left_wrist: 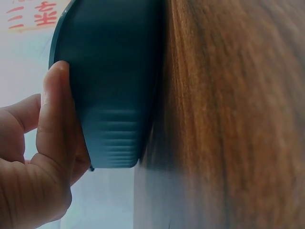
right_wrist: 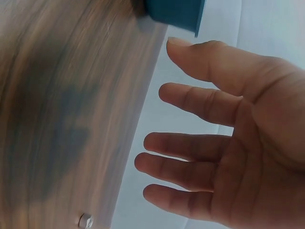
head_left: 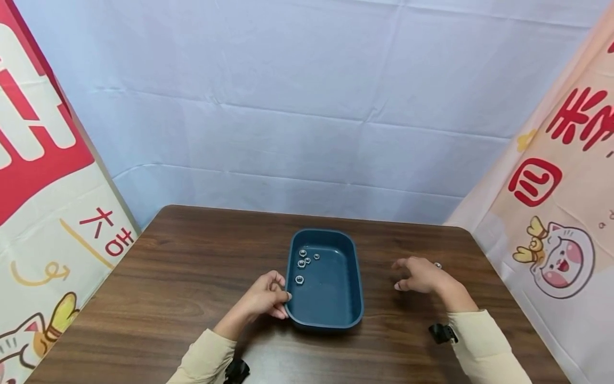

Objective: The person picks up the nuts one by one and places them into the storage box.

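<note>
A dark blue rectangular tray (head_left: 331,293) stands on the table with several small silver hex nuts inside, one nut (head_left: 299,279) lying apart from the cluster toward the near side. My left hand (head_left: 265,295) pinches the tray's left rim, thumb over the edge and fingers against the outer wall; the left wrist view shows that ribbed outer wall (left_wrist: 114,86). To the right of the tray, my right hand (head_left: 422,274) hovers over the table, palm empty and fingers (right_wrist: 186,145) extended. One loose nut (head_left: 437,265) lies on the table just beyond it, partly hidden by the hand.
The brown wood-grain table (head_left: 192,256) extends on both sides of the tray. A pale cloth (head_left: 288,133) hangs behind its far edge. Printed banners flank it at the left (head_left: 62,213) and right (head_left: 551,240).
</note>
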`<control>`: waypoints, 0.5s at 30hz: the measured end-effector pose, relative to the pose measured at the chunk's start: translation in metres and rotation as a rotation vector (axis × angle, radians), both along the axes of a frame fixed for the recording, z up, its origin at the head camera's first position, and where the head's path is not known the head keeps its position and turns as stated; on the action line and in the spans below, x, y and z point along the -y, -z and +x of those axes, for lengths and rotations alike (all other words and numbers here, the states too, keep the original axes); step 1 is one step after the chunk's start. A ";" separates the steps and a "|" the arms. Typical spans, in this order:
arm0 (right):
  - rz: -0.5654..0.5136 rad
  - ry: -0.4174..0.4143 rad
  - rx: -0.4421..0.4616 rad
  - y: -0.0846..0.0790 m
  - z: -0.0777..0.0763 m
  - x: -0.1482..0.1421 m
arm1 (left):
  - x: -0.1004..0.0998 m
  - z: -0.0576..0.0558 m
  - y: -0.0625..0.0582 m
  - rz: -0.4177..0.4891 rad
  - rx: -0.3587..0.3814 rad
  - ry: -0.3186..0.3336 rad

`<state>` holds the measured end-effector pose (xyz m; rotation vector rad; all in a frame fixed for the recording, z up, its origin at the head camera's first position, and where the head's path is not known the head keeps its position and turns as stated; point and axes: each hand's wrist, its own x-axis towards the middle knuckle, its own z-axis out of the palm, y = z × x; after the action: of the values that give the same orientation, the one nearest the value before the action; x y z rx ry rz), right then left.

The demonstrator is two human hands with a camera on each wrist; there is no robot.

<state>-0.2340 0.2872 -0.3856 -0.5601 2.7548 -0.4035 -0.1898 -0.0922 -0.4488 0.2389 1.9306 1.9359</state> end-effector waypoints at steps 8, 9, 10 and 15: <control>-0.026 0.074 0.020 0.006 0.003 -0.019 | 0.001 0.002 -0.001 0.006 0.012 0.000; -0.030 0.081 0.026 0.006 0.003 -0.021 | 0.001 0.002 -0.001 0.005 0.014 0.000; -0.033 0.085 0.032 0.006 0.002 -0.024 | 0.001 0.002 -0.001 0.003 0.015 -0.001; -0.044 0.108 0.045 0.010 0.001 -0.036 | 0.001 0.001 -0.001 -0.007 0.013 -0.002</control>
<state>-0.2327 0.3234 -0.3951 -0.4085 2.7470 -0.4971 -0.1885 -0.0929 -0.4474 0.2224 1.9298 1.9266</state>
